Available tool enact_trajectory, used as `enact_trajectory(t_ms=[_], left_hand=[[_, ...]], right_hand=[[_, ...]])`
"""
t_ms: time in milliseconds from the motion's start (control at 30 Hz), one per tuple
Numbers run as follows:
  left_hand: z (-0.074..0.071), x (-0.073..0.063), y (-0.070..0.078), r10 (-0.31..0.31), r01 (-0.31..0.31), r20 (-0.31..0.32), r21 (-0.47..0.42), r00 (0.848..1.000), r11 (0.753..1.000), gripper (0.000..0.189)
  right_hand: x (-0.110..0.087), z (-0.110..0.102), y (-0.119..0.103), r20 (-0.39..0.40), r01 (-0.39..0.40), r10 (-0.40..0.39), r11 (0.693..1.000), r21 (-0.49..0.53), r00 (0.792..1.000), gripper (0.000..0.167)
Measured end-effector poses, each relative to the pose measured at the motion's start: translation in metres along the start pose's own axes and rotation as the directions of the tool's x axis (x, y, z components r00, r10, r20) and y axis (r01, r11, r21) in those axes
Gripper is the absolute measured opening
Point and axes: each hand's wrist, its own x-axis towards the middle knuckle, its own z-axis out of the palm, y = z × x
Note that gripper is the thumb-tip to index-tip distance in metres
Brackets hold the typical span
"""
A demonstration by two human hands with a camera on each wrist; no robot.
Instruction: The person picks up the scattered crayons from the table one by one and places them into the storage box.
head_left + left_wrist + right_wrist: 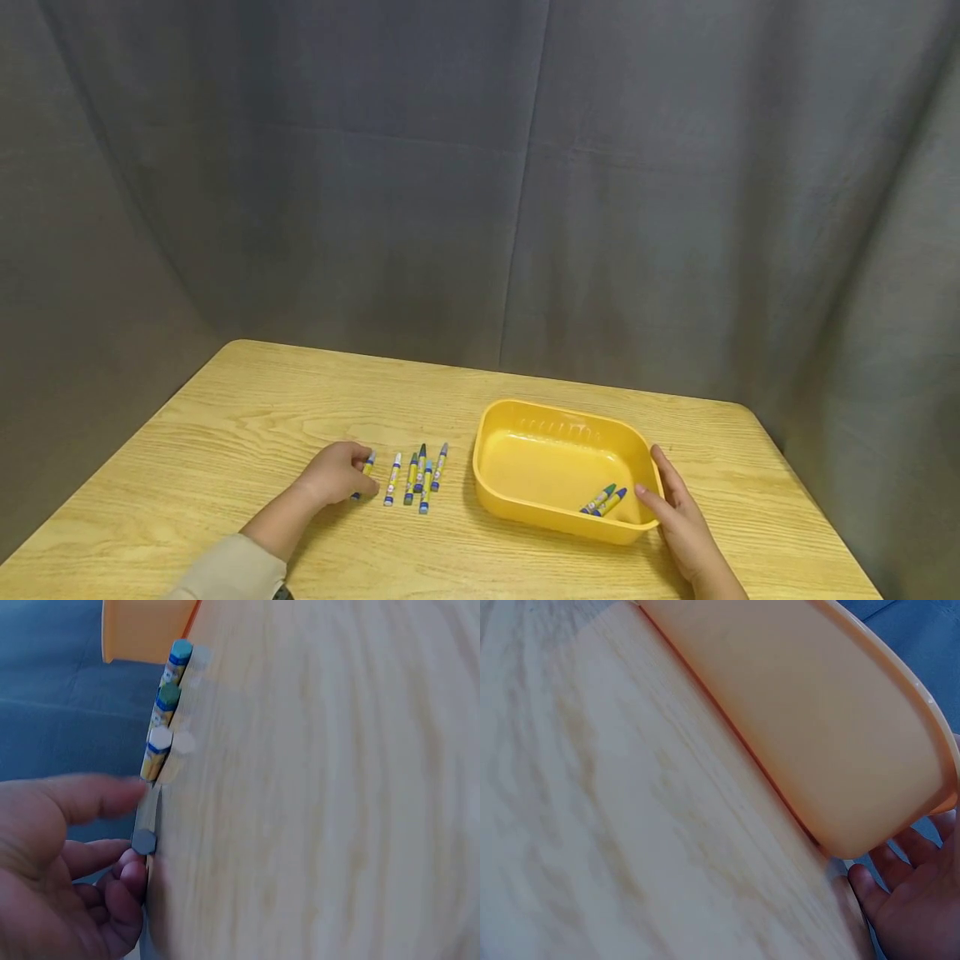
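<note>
crayon pickup seems our step: our left fingers straddle it, apart, likely needing to pinch next; our right fingers clamp the yellow tray.

- Head: above, farthest, facing forward-down across wood-grain table
- Left wrist: close, low, facing crayons
- Right wrist: close, facing yellow tub exterior
- All three share tub

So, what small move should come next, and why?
Probably the left grip should pinch and lift the leftmost crayon: thumb and fingers are right at it, while the right grip holds the yellow tray, where two crayons already lie.
</note>
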Motion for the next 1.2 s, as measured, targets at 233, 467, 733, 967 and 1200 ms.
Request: enact_trajectory(t_ms=[233,467,733,967,1200], left_hand=[[0.001,0.001,0.000,0.059,-0.059,-0.005,0.038,0.998,0.998,0.051],[-0.001,0.008,-0.004,0.043,-0.039,0.045,-0.091,0.998,0.995,0.046],[-0.003,0.026,0.016,0.037,0.016,0.164,-0.311,0.986,0.950,0.044],[0.000,0.040,0.049,0.087,0.027,0.238,-0.438,0.967,0.899,0.046],[0.017,0.053,0.085,0.128,0.013,0.271,-0.464,0.954,0.886,0.043]], right_hand=[[-0.001,-0.001,0.001,-0.005,-0.001,0.001,1.000,-0.006,1.000,0.079],[-0.002,-0.002,0.001,-0.004,-0.003,0.003,1.000,-0.003,1.000,0.079],[-0.002,-0.002,0.000,-0.009,0.011,-0.011,1.000,-0.006,1.000,0.078],[-0.002,0.000,0.000,-0.007,0.013,-0.013,1.000,-0.019,1.000,0.078],[-0.002,0.002,-0.001,-0.007,0.019,-0.019,1.000,-0.011,1.000,0.078]])
